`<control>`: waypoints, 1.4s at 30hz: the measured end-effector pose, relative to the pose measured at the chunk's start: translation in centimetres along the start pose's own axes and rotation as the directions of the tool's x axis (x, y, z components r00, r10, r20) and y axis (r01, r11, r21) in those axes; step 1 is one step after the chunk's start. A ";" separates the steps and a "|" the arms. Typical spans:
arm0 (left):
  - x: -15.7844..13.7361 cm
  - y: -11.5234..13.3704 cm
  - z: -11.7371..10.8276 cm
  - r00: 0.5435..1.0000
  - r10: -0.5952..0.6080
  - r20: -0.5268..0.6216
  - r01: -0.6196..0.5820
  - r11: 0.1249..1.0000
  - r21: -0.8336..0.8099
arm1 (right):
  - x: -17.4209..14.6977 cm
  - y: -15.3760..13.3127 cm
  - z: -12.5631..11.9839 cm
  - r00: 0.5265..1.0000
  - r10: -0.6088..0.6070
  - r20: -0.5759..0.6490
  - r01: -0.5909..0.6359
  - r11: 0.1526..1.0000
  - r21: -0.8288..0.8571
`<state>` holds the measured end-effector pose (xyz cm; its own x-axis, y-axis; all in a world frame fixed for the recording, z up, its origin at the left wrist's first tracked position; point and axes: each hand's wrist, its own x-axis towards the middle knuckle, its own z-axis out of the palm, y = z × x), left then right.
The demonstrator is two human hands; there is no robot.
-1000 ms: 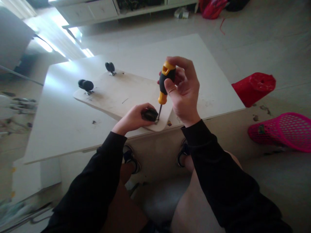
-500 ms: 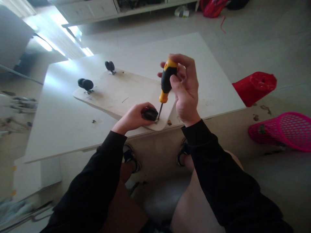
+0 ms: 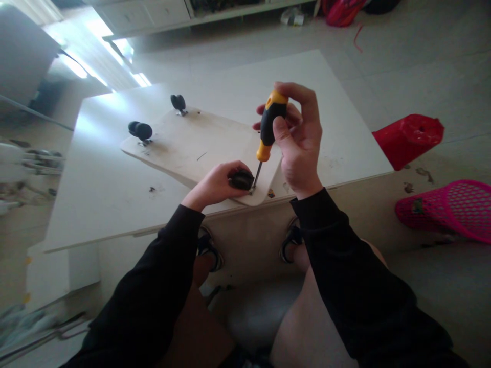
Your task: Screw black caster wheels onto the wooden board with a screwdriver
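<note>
My right hand (image 3: pixel 301 140) grips a yellow and black screwdriver (image 3: pixel 273 120), its shaft slanting down to the metal plate of a black caster wheel (image 3: pixel 241 179). My left hand (image 3: pixel 218 185) is closed round that caster at the near corner of a pale wooden board (image 3: pixel 215 133). The screw under the tip is too small to make out. Two more casters, a far one (image 3: pixel 178 103) and a left one (image 3: pixel 140 131), stand upright at the board's other end. A thin dark line marks the board's surface.
The board lies on a white table (image 3: pixel 103 209) whose near edge runs in front of my legs. To the right on the floor are a red wrapped roll (image 3: pixel 410 138) and a pink mesh basket (image 3: pixel 429 207). A white cabinet (image 3: pixel 153 15) stands beyond the table.
The whole view has shifted slightly, so everything sits a little further right. Both hands keep their hold, and the screwdriver's tip stays at the caster plate.
</note>
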<state>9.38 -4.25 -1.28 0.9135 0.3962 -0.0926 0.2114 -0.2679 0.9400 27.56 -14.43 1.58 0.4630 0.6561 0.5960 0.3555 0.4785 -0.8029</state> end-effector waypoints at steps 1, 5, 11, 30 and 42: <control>0.0 0.0 0.0 1.000 0.002 0.000 -0.002 1.000 0.000 | 0.0 0.0 0.0 1.000 -0.003 -0.001 0.003 1.000 -0.001; 0.0 -0.1 0.0 1.000 0.001 0.004 -0.001 1.000 0.005 | 0.0 -0.3 0.0 1.000 -0.015 -0.006 0.015 1.000 0.008; 0.0 -0.2 0.0 1.000 0.009 -0.003 -0.009 1.000 0.028 | 0.1 -0.4 0.0 0.999 -0.034 -0.017 0.035 0.998 0.059; -0.1 0.1 0.0 1.000 0.028 0.006 -0.028 0.999 0.033 | 0.1 -1.0 0.2 0.996 -0.025 -0.083 0.029 0.998 0.048; -0.1 0.1 0.0 0.999 0.034 -0.001 -0.034 0.998 0.056 | 0.1 -1.0 0.3 0.986 0.050 -0.161 -0.035 0.995 0.093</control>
<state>9.32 -4.30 -1.18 0.9198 0.3877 -0.0597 0.1991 -0.3302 0.9227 27.01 -14.67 2.39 0.6053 0.5765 0.5489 0.2614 0.5073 -0.8211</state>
